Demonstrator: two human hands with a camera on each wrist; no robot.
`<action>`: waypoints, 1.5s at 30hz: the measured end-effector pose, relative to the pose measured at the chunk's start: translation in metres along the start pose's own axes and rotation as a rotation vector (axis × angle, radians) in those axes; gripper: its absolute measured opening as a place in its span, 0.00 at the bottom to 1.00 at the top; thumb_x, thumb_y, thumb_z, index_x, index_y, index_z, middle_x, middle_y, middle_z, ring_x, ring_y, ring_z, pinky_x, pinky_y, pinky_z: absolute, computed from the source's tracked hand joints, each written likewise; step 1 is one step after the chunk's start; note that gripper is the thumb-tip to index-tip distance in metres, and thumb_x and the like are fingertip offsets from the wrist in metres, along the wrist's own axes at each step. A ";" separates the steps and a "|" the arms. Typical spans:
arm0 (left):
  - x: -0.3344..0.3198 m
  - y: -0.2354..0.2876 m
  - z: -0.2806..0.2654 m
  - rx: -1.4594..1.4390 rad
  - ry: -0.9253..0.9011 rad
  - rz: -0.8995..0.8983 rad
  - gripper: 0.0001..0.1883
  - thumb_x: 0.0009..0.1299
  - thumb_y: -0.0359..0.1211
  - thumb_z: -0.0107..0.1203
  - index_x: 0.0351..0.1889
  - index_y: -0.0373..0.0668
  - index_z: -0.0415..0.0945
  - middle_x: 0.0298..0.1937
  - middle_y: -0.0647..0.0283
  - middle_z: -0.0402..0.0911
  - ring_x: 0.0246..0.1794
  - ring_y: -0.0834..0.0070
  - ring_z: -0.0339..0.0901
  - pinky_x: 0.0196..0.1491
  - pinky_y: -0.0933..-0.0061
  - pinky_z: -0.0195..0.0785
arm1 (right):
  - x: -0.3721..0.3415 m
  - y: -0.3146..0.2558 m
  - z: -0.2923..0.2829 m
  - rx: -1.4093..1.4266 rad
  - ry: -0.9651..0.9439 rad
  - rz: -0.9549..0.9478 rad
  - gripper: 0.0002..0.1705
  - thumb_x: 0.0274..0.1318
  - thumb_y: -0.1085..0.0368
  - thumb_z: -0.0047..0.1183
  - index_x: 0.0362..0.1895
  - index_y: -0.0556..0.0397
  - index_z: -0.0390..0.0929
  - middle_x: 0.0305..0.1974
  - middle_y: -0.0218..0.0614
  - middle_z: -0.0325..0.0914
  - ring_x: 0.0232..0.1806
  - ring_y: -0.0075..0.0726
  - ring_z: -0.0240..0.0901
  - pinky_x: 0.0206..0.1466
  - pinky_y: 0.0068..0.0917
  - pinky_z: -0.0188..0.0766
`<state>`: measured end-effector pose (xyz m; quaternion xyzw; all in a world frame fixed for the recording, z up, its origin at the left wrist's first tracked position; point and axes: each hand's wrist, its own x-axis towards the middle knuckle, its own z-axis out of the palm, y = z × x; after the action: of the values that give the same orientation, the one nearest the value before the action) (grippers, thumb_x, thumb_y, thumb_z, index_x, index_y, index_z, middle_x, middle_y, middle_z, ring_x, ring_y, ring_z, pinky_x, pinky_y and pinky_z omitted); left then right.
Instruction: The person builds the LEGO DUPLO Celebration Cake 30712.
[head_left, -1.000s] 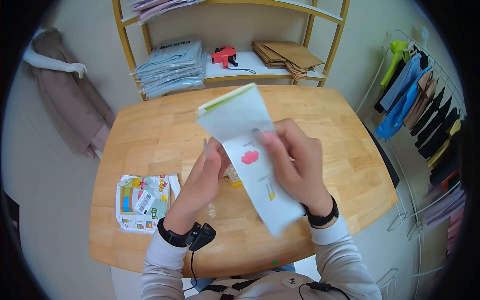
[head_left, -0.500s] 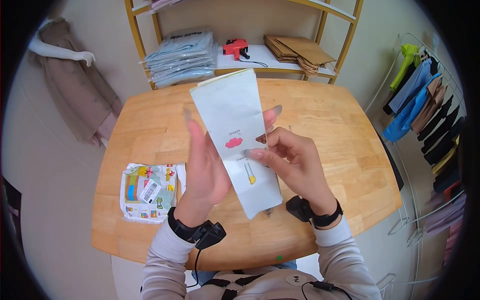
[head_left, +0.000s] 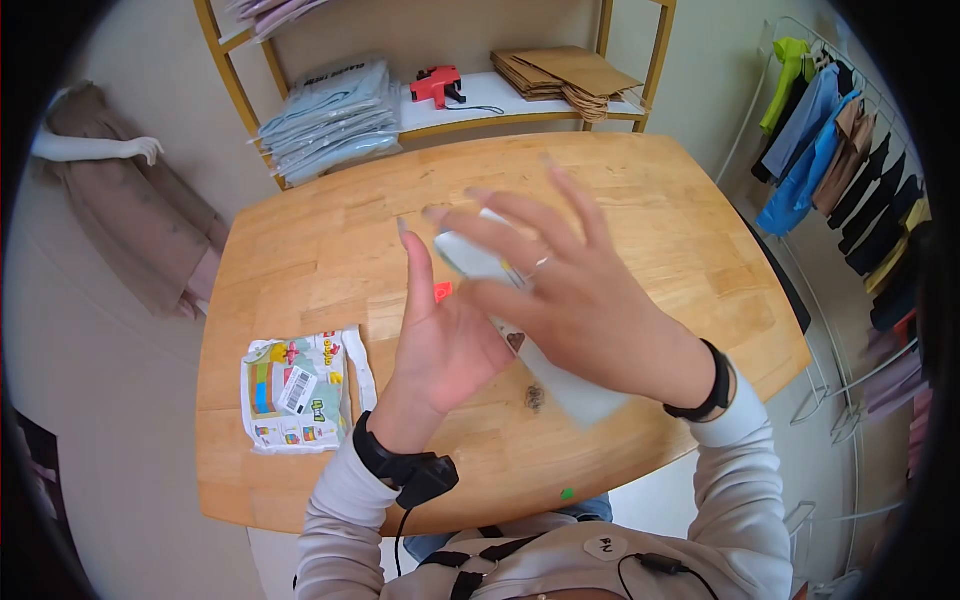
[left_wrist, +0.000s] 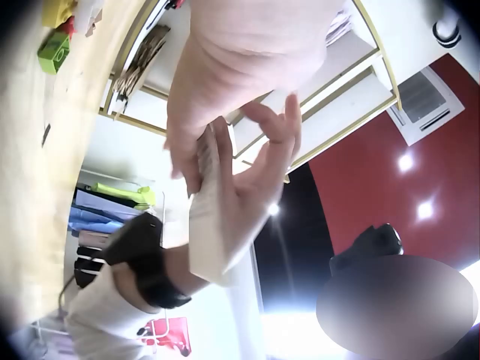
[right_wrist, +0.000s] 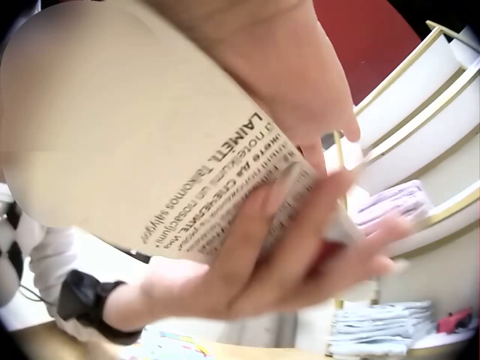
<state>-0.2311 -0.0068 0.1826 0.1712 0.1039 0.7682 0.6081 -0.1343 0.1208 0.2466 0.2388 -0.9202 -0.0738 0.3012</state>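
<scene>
A white folded instruction leaflet (head_left: 575,392) with printed pictures is between the two hands, partly hidden by them. The left hand (head_left: 450,345) lies palm up with its thumb raised away from the paper. Its fingers (right_wrist: 255,232) stretch across the leaflet's printed underside in the right wrist view. Above the leaflet, blurred by motion, the right hand (head_left: 590,310) has its fingers spread and overlaps much of the paper. Just past the left thumb a red brick (head_left: 443,291) shows on the table. A green brick (left_wrist: 54,51) and yellow brick (left_wrist: 60,12) appear in the left wrist view.
An opened toy brick packet (head_left: 298,392) lies at the table's left (head_left: 265,260). Behind the table, a shelf holds bagged clothes (head_left: 330,120), a red price gun (head_left: 437,87) and brown paper bags (head_left: 560,75). A clothes rack (head_left: 850,150) stands right, a dressed mannequin (head_left: 130,190) left.
The right hand has gone from pinching the leaflet to spreading its fingers above it. The leaflet has turned and dropped lower, and a red brick has come into sight.
</scene>
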 end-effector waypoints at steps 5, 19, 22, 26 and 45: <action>0.001 0.001 0.013 0.435 0.119 0.317 0.29 0.81 0.43 0.34 0.74 0.37 0.48 0.73 0.51 0.60 0.73 0.58 0.59 0.72 0.56 0.54 | -0.025 0.007 0.018 0.550 0.262 0.616 0.30 0.41 0.64 0.72 0.49 0.50 0.71 0.46 0.38 0.75 0.46 0.35 0.73 0.47 0.33 0.70; 0.001 -0.010 0.022 0.732 0.028 0.374 0.39 0.78 0.57 0.33 0.77 0.40 0.43 0.75 0.46 0.56 0.75 0.56 0.54 0.74 0.55 0.47 | -0.044 -0.009 0.009 1.155 0.204 0.918 0.11 0.60 0.64 0.61 0.33 0.62 0.81 0.21 0.29 0.77 0.24 0.10 0.68 0.26 0.14 0.63; 0.002 -0.011 0.019 0.605 -0.089 0.355 0.46 0.73 0.66 0.31 0.78 0.44 0.40 0.74 0.44 0.57 0.74 0.54 0.57 0.73 0.53 0.50 | -0.050 -0.010 0.007 1.220 0.176 0.956 0.13 0.66 0.62 0.55 0.37 0.61 0.82 0.22 0.27 0.76 0.25 0.10 0.66 0.26 0.14 0.62; 0.004 -0.018 0.016 0.581 -0.078 0.306 0.47 0.71 0.67 0.30 0.77 0.43 0.42 0.71 0.45 0.62 0.71 0.55 0.61 0.71 0.53 0.55 | -0.055 -0.013 0.010 1.408 0.243 1.027 0.15 0.70 0.61 0.50 0.36 0.61 0.82 0.21 0.25 0.74 0.24 0.10 0.63 0.25 0.16 0.60; -0.001 -0.023 -0.016 0.232 -0.001 0.239 0.29 0.78 0.52 0.42 0.67 0.43 0.61 0.60 0.61 0.74 0.56 0.69 0.76 0.57 0.62 0.72 | -0.058 -0.030 0.023 0.737 0.512 0.876 0.07 0.59 0.67 0.60 0.35 0.58 0.77 0.22 0.38 0.75 0.20 0.26 0.68 0.23 0.20 0.62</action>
<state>-0.2163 -0.0020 0.1593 0.2519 0.1706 0.8177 0.4886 -0.0949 0.1221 0.1899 -0.0624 -0.7964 0.4381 0.4122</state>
